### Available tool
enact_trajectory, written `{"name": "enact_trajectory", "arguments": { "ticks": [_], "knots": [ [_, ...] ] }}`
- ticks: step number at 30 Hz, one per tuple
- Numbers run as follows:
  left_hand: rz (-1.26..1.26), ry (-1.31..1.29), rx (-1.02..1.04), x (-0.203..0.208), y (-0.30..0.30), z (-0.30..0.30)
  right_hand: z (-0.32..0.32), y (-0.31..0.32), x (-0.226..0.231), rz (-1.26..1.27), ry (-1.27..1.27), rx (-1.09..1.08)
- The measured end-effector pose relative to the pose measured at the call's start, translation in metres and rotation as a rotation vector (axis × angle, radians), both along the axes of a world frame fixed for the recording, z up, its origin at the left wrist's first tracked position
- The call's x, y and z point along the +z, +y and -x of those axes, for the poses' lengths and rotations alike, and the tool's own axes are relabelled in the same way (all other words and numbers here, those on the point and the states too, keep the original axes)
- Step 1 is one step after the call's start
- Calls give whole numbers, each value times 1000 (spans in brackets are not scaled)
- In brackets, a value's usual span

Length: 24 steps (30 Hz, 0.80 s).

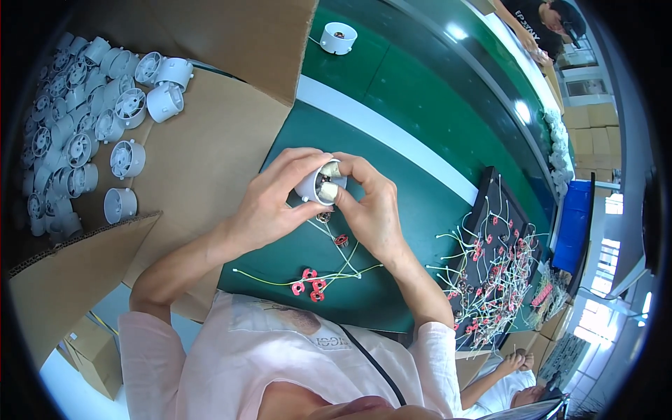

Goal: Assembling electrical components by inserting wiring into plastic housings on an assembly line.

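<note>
Above the green work mat (413,245), a white round plastic fan housing (306,187) is tilted with its opening toward the right. My left hand (275,201) is closed round its outer wall. The thumb and a finger of my right hand (374,213), both in pale yellowish finger cots, reach into the opening and grip there. Between them shows a small dark and copper-coloured part, mostly hidden. Just below my hands lie a small copper coil (323,217) and a red-rimmed coil (341,241) with thin pale wires. Several red coils (311,283) are grouped nearer my body.
At left, an open cardboard box (203,133) contains many white fan housings (77,147). At right, a black tray (483,210) carries tangled wired red coils (490,273). Beyond a pale rail, one housing (339,38) stands on a green conveyor (413,77). Other people work at far right and lower right.
</note>
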<state>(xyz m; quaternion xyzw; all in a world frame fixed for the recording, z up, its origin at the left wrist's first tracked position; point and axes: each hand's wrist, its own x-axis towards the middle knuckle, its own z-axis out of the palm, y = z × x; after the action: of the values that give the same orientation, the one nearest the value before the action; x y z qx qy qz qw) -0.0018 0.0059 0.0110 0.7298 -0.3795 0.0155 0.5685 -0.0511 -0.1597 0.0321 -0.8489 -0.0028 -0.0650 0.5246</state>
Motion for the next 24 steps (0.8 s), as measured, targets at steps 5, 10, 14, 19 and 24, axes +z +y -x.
{"name": "enact_trajectory", "arguments": {
  "ticks": [5, 10, 14, 19, 24],
  "knots": [
    [-201, 81, -22, 6, 0, -7, -10, -7, -13, -18, 12, 25],
    [-560, -475, 612, 27, 36, -64, -45, -80, -23, 218, -74, -165],
    [-887, -677, 1053, -3, 97, -117, -63, -136, -27, 488, -110, -374],
    [-948, -528, 978, 2, 96, -111, -35, -91, 8, 475, -223, -95],
    [-634, -297, 627, 5, 65, -66, 14, -24, -2, 262, 155, 423]
  ]
}}
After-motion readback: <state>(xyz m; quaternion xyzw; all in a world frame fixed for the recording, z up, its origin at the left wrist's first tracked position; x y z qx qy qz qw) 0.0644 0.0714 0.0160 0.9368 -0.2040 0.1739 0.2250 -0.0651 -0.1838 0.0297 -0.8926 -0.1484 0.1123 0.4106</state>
